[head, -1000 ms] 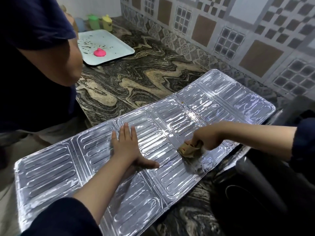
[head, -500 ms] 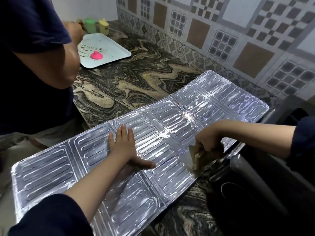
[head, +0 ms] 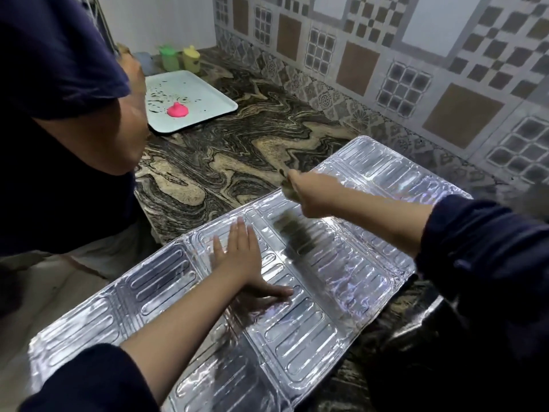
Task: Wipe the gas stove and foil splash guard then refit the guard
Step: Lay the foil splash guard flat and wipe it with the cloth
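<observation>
Foil splash guard (head: 312, 316) lies flat on the tabletop (head: 237, 150), long axis near-left to far-right; our left hand (head: 240, 260) presses it, fingers spread; our right hand (head: 312, 194) pinches a cloth (head: 286, 188) over its far edge, unwiped panels rightward.

Marbled countertop (head: 237, 150) bears foil splash guard (head: 312, 328), white tray (head: 205, 93).

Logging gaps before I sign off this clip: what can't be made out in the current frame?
- Cloth: head view, blurred and mostly covered by the right hand.
- Gas stove: head view, dark, hidden by the right sleeve, cut by the frame edge.
- Second person's hand: head view, blurred; what it holds is unclear.
</observation>
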### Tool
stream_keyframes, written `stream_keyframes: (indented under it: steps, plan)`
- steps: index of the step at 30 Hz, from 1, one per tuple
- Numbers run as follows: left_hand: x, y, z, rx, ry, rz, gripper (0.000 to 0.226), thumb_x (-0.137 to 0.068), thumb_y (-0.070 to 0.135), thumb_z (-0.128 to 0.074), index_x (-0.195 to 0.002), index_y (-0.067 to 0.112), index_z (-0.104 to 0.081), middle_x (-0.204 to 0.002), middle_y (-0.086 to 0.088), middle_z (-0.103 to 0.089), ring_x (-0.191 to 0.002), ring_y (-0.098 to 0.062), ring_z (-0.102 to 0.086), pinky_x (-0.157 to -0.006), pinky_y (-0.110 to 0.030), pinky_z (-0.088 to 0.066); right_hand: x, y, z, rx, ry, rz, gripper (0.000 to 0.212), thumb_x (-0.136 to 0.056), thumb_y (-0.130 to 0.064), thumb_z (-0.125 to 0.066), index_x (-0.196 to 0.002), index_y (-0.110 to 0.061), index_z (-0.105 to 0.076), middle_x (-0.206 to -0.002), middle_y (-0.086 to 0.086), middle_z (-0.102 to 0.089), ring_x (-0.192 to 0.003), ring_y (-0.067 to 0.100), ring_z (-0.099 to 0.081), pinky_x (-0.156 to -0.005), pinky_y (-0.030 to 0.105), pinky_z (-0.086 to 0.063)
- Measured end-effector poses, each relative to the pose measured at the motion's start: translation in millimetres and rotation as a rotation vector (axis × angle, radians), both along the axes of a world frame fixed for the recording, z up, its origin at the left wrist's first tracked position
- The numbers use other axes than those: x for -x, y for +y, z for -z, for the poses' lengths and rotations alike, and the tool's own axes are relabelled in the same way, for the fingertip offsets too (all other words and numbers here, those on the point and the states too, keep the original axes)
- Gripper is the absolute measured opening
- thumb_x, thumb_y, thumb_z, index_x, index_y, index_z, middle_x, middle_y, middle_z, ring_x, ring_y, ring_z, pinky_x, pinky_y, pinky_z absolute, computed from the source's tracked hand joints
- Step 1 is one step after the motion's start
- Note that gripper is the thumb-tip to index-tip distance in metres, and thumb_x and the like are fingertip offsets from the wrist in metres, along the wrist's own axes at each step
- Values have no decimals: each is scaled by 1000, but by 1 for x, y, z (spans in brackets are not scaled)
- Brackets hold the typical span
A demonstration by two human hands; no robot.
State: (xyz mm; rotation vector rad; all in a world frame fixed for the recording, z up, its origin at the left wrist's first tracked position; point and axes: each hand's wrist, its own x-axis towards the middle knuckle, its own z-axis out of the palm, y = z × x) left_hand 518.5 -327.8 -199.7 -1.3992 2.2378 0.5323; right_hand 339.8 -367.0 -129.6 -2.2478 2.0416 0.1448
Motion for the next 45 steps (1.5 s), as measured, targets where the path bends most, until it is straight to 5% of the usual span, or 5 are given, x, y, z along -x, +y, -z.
stream_keyframes:
  steps: [11, 16, 22, 30, 45]
  plan:
    - [6, -8, 33, 45, 145, -11, 163, -34, 101, -46, -145, 10, 30, -147, -10, 44, -140, -29, 35, -109, -65, 13, -8, -31, 31, 57, -894, 550, 90, -55, -8, -89, -126, -9, -34, -113, 4, -55, -98, 22, -57, -61, 29, -55]
    - [6, -7, 35, 71, 177, -19, 163, -32, 101, -44, -146, 10, 28, -149, -9, 43, -140, -28, 34, -108, -64, 13, -3, -33, 38, 61, -895, 854, 35, -53, -7, -82, -83, -6, -63, -71, 5, -56, -66, 20, -54, -50, 24, -44]
    - [6, -7, 34, 64, 159, -18, 161, -34, 102, -43, -144, 11, 31, -147, -9, 45, -139, -28, 36, -108, -64, 14, 3, -33, 40, 366, -583, 349, 13, -73, -17, -70, -85, -13, -69, -86, 7, -64, -76, 24, -61, -63, 33, -54]
    - [6, -7, 34, 76, 175, -35, 159, -35, 100, -47, -147, 15, 28, -148, -7, 44, -140, -27, 35, -109, -63, 14, 12, -25, 67, -266, 156, -172, 88, -81, 4, -56, -152, -23, -12, -160, 14, 6, -146, 39, -1, -114, 46, -28]
    - [8, -6, 30, 42, 94, -62, 155, -37, 100, -47, -146, 21, 31, -146, -9, 46, -139, -27, 36, -109, -65, 8, 24, 68, 17, -546, 344, -347, 52, -82, -9, -61, -132, -13, -45, -137, 15, -39, -107, 28, -53, -73, 28, -39]
